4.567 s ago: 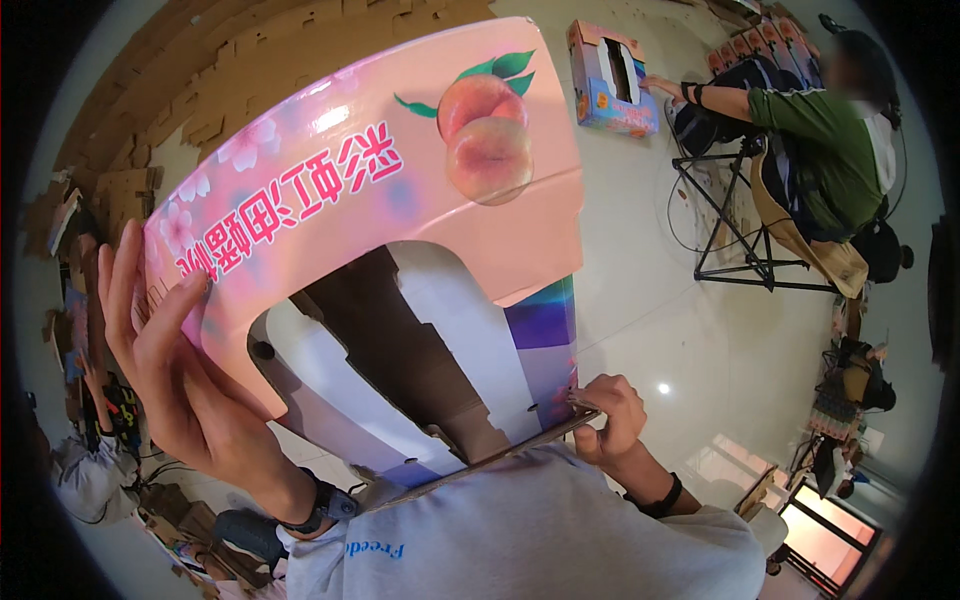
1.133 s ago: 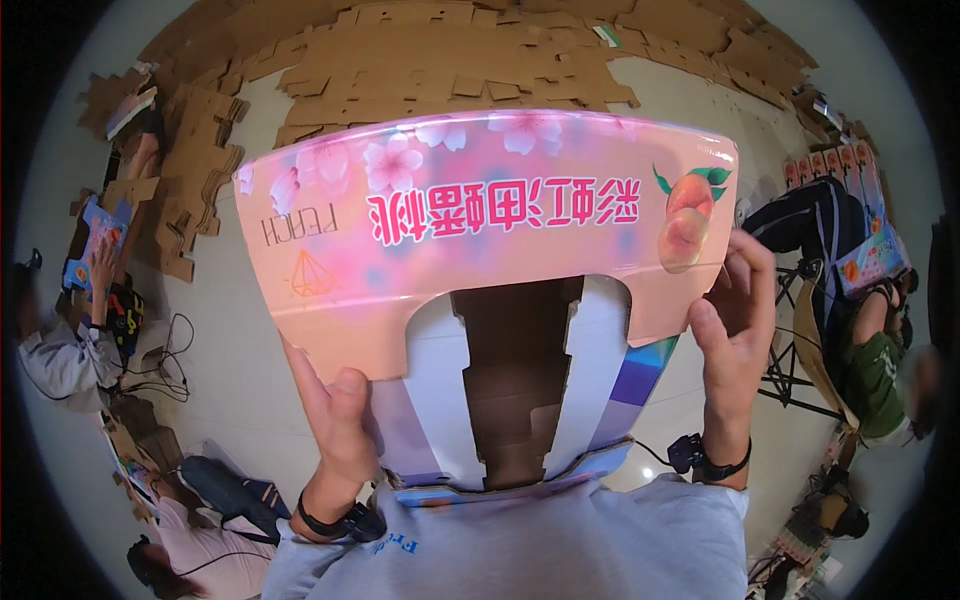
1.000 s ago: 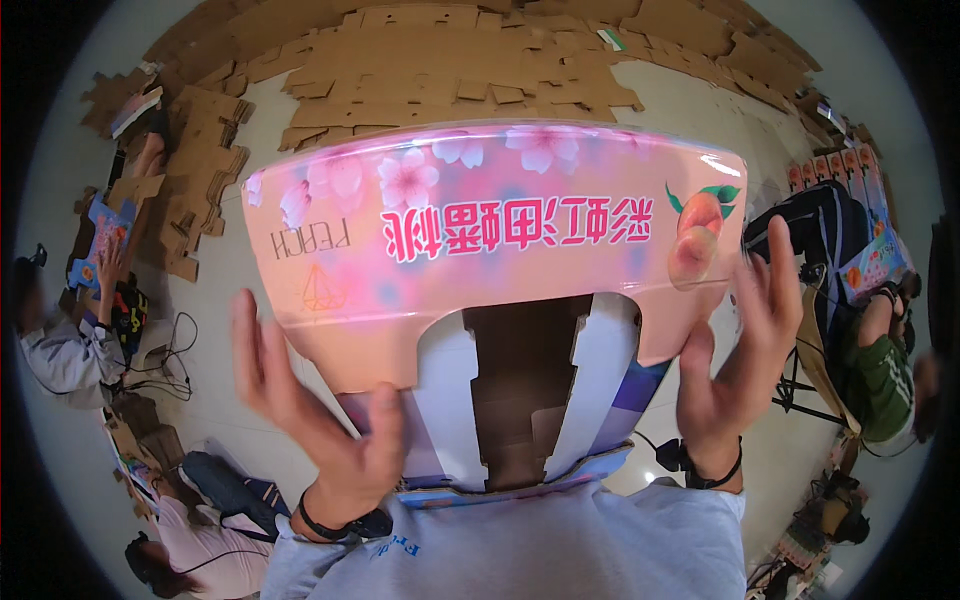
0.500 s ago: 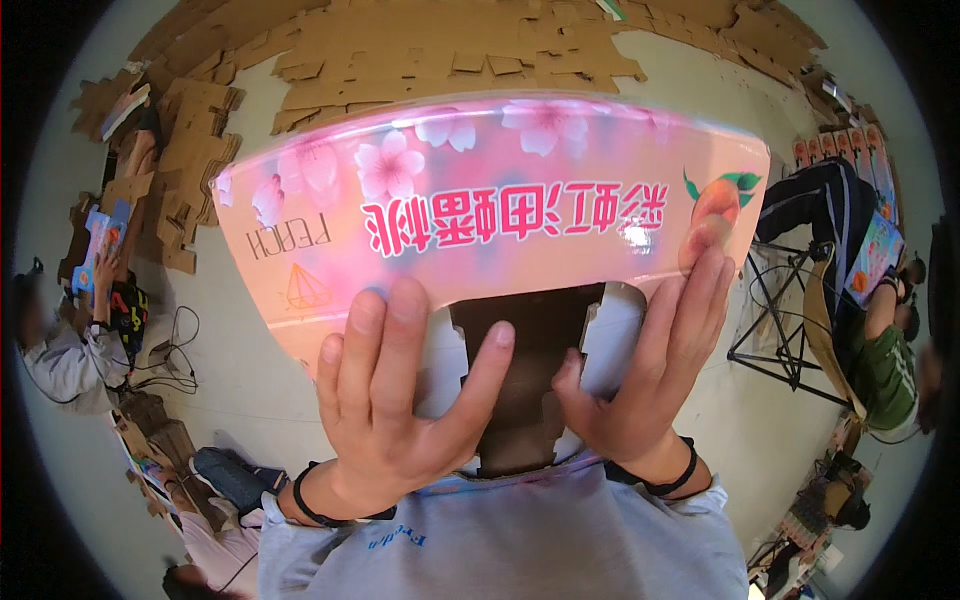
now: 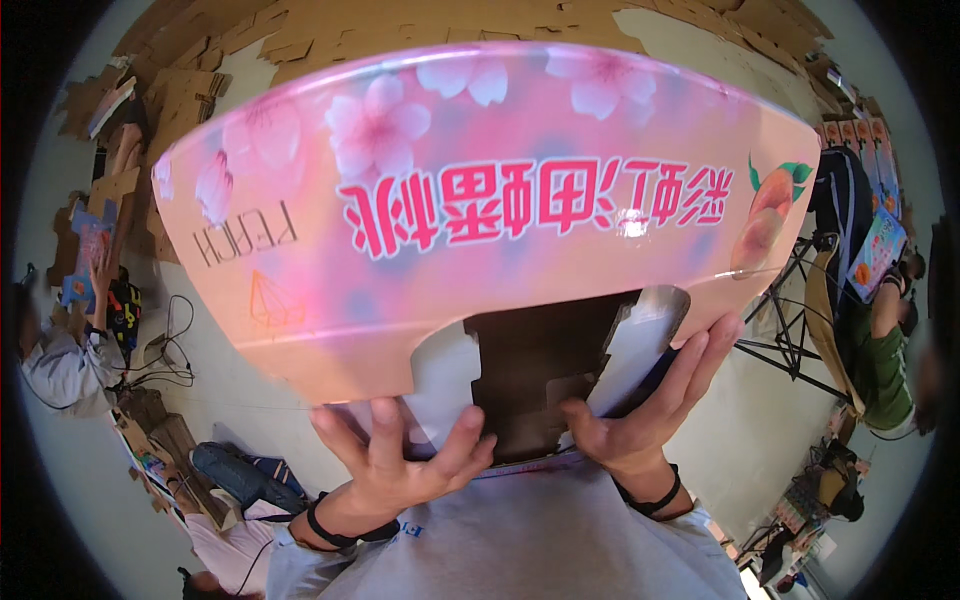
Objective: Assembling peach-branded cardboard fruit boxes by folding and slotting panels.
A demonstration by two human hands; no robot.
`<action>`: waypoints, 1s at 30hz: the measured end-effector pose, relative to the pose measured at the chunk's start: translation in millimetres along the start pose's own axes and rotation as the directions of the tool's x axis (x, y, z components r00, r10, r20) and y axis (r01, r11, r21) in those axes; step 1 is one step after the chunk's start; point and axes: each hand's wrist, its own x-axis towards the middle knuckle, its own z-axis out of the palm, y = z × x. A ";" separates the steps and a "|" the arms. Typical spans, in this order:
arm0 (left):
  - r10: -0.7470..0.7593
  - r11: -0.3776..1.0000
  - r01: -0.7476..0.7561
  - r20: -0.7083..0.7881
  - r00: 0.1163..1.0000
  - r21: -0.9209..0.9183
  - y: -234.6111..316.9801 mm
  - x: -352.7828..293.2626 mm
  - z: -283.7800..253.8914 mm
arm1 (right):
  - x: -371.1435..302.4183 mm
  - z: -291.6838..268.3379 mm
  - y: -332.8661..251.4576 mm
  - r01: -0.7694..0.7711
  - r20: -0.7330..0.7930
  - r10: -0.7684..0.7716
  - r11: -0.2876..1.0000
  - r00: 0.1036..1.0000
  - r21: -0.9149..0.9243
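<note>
A pink and peach-coloured cardboard fruit box (image 5: 380, 290) fills the middle of the view close to my chest, its printed face upside down to me with blossoms and a peach picture. A cut-out in its near side opens onto a brown and white inside. At the near left edge of the cut-out, my left hand (image 5: 410, 475) grips the cardboard, fingers bent and thumb toward the opening. My right hand (image 5: 645, 420) holds the right side, its fingers along the outer edge and its thumb at the opening. The box's underside is hidden.
Flattened brown cardboard (image 5: 400, 30) covers the floor beyond the box. On the left a person (image 5: 70, 350) handles a blue box piece, near black cables (image 5: 170, 350). At right stand a black metal frame (image 5: 800, 310) and another person in green (image 5: 885, 360) with a colourful box.
The box has come up closer and its printed face looks larger. My hands have slid from flat on that face down to the near edges and the opening.
</note>
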 end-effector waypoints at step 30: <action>-0.403 0.778 0.278 -0.107 0.909 -0.564 -95.3 78.5 62.0 | -238.0 97.2 205.0 -0.382 0.751 0.640 -0.662 0.159 0.645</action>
